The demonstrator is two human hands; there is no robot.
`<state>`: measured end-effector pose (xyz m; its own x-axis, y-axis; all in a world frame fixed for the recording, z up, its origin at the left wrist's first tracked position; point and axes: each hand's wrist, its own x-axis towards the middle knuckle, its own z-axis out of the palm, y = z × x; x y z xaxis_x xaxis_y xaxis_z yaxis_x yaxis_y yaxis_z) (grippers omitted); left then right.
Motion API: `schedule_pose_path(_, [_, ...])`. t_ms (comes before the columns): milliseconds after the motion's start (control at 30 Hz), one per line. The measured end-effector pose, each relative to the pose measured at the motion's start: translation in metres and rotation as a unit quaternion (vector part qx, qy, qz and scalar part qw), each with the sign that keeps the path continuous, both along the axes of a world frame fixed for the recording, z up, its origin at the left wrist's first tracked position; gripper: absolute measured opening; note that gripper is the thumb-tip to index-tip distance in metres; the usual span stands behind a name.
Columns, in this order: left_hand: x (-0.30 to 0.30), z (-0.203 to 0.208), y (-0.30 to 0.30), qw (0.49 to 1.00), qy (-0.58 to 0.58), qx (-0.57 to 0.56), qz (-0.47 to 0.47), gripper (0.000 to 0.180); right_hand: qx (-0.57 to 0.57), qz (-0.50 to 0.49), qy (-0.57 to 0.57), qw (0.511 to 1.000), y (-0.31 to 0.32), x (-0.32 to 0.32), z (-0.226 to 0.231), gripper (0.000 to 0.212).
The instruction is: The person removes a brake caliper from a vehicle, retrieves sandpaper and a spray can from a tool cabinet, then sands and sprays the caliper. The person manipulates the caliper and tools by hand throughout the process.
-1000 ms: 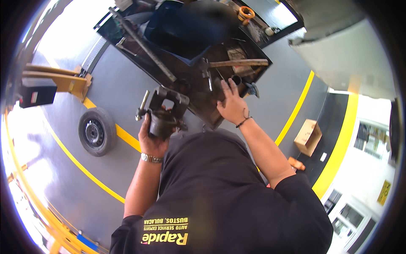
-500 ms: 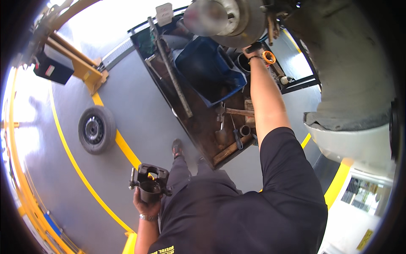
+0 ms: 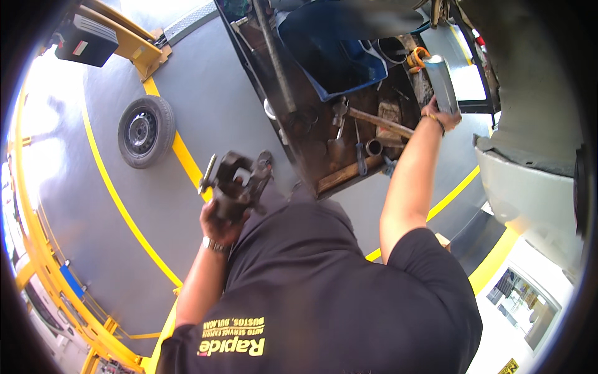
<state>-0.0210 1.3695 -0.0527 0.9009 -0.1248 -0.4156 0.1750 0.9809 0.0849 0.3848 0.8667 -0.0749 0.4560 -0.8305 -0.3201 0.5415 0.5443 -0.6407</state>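
Observation:
Low on the left, my left hand point(image 3: 221, 221) is wrapped round a dark metal brake caliper point(image 3: 235, 181), which is tilted and has a bright pin standing out at its side. My right hand point(image 3: 443, 117) reaches out over the right edge of the work cart. It is closed on the lower end of a long grey object point(image 3: 442, 84) with a rounded, shiny top; its exact kind is unclear. Right beside that object lies an orange ring-shaped thing point(image 3: 418, 57).
The dark cart tray point(image 3: 305, 149) holds a blue plastic container point(image 3: 324, 56), a hammer point(image 3: 374, 119), a long metal bar point(image 3: 274, 56) and a screwdriver point(image 3: 361, 156). A wheel point(image 3: 146, 131) lies on the floor at left. A vehicle's pale bodywork point(image 3: 529, 181) hangs at right.
My right hand has come back from near the brake disc, moving right and nearer, and the grey object now shows in it. My left hand has raised and tilted the caliper. The view has shifted.

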Motion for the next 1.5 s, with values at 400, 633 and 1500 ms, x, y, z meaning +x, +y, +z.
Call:
schedule_pose_path(400, [0.171, -0.042, -0.052, 0.976, -0.079, 0.041, -0.199, 0.07, -0.386, 0.314, 0.067, 0.865, 0.102, -0.297, 0.11, 0.092])
schedule_pose_path(633, [0.207, -0.058, -0.096, 0.959, -0.133, 0.035, -0.249, 0.065, -0.697, 0.464, 0.103, 0.537, 0.184, -0.293, 0.115, 0.071])
schedule_pose_path(1500, [0.179, -0.073, -0.126, 0.974, -0.005, 0.003, -0.226, 0.061, -0.712, 0.465, 0.112, 0.513, 0.174, -0.294, 0.085, 0.071])
